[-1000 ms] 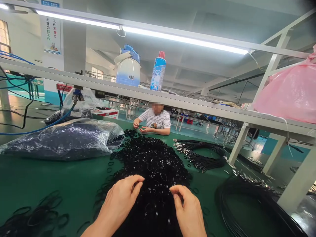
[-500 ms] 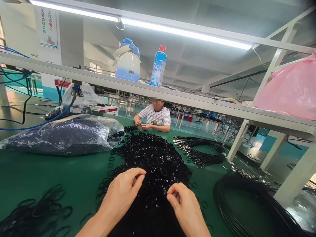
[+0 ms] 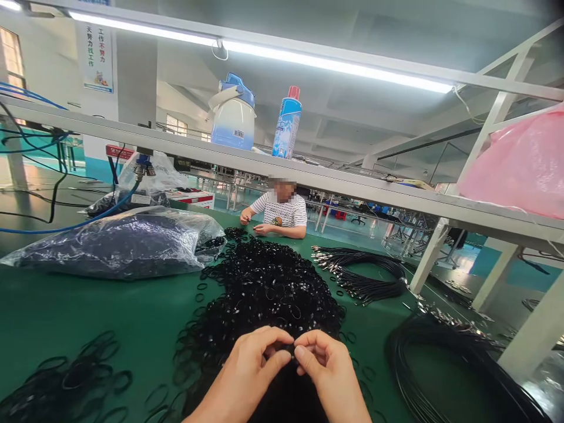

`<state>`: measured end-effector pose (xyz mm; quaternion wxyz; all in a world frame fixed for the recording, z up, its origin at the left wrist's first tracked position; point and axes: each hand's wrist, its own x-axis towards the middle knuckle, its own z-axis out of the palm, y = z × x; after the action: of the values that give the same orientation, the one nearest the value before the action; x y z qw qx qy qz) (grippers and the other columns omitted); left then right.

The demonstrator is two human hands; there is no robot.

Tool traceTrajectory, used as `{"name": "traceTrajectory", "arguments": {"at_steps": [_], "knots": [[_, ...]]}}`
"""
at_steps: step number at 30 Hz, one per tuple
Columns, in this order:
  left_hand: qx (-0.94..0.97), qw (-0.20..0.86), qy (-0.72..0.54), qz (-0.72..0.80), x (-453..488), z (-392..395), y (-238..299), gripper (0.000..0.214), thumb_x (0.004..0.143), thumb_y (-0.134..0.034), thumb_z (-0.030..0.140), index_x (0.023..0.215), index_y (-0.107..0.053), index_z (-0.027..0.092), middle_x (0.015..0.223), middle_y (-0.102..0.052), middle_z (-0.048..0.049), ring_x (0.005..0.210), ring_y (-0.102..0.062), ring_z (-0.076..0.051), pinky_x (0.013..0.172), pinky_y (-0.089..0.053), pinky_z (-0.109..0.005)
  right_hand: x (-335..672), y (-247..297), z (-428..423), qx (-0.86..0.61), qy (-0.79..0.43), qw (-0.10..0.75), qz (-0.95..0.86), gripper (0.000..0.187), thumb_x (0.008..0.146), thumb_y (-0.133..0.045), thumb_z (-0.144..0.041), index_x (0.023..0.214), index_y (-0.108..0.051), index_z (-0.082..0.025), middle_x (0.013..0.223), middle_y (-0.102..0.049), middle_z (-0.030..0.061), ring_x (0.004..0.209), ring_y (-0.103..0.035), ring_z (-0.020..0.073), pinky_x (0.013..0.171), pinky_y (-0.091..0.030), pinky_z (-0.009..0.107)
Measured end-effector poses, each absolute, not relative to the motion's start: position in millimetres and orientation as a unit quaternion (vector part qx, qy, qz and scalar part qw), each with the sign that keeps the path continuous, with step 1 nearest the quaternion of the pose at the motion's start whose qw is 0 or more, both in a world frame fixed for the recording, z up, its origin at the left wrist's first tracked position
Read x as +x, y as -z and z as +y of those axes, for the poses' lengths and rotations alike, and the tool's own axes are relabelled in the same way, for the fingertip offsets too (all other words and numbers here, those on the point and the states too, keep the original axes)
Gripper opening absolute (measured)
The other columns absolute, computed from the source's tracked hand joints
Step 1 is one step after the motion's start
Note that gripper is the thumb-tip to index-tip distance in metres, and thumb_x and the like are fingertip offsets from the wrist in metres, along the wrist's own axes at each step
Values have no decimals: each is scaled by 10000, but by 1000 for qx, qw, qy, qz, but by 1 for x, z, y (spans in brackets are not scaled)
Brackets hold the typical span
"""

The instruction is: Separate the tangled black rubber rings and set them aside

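Note:
A large heap of small black rubber rings (image 3: 264,288) covers the middle of the green table (image 3: 79,317). Over its near edge my left hand (image 3: 249,370) and my right hand (image 3: 324,367) meet, fingertips pinched together. Between them sits a small black piece, probably a ring from the heap, too small to name surely. Both hands have curled, closed fingers.
A clear bag of black rings (image 3: 114,244) lies at the left; loose rings (image 3: 66,382) lie at the near left. Bundles of black cables (image 3: 361,276) and a coil (image 3: 445,364) lie to the right. A person in a striped shirt (image 3: 279,214) works across the table. A shelf rail (image 3: 308,176) carries a jug and a spray can.
My hands were apart over the heap; they have come together, and their fingertips now touch in a pinch. The camera view has shifted slightly.

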<state>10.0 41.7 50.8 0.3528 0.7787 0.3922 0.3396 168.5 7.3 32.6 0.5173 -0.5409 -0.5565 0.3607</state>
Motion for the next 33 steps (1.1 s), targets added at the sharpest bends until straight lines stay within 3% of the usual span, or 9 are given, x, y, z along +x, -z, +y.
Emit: {"name": "traceTrajectory", "arguments": {"at_steps": [3, 7, 15, 20, 26, 33], "knots": [[765, 358, -348, 406, 9, 45, -48, 294, 816, -456, 215, 990, -693, 239, 717, -684, 34, 660, -608, -128, 618, -434, -206, 169, -28, 9, -566, -313, 529, -549, 159, 779, -567, -304, 803, -623, -158, 672, -609, 10, 630, -571, 155, 611, -468, 254], [749, 367, -353, 424, 5, 51, -47, 334, 843, -396, 216, 1011, -685, 214, 767, -684, 26, 634, -633, -122, 622, -450, -207, 173, -22, 12, -600, -253, 529, -543, 180, 803, -517, -323, 859, -618, -184, 751, -638, 23, 710, -609, 186, 661, -475, 271], [762, 307, -341, 457, 0, 55, -48, 324, 857, -401, 272, 1013, -685, 250, 678, -657, 49, 605, -595, -138, 569, -414, -218, 174, -23, 13, -601, -264, 531, -536, 194, 787, -528, -315, 872, -628, -173, 757, -669, 44, 691, -628, 193, 667, -489, 288], [781, 275, -347, 441, -1, 54, -54, 328, 880, -394, 330, 924, -714, 276, 837, -706, 24, 784, -626, -167, 709, -451, -243, 174, -26, 12, -593, -267, 549, -525, 200, 772, -569, -338, 835, -644, -164, 732, -661, 47, 677, -621, 198, 635, -495, 284], [792, 283, -348, 414, -2, 55, -55, 351, 864, -382, 211, 1066, -663, 268, 1087, -675, 0, 1017, -597, -167, 921, -430, -281, 181, -30, 9, -613, -246, 543, -517, 209, 809, -543, -366, 863, -640, -189, 733, -657, 16, 662, -608, 174, 643, -486, 271], [801, 282, -352, 394, -1, 62, -44, 413, 792, -372, 89, 1062, -630, 265, 1008, -690, 30, 883, -631, -139, 848, -472, -272, 194, -49, 1, -687, -176, 472, -524, 138, 801, -540, -300, 816, -655, -225, 701, -644, -7, 663, -590, 173, 638, -445, 270]]}}
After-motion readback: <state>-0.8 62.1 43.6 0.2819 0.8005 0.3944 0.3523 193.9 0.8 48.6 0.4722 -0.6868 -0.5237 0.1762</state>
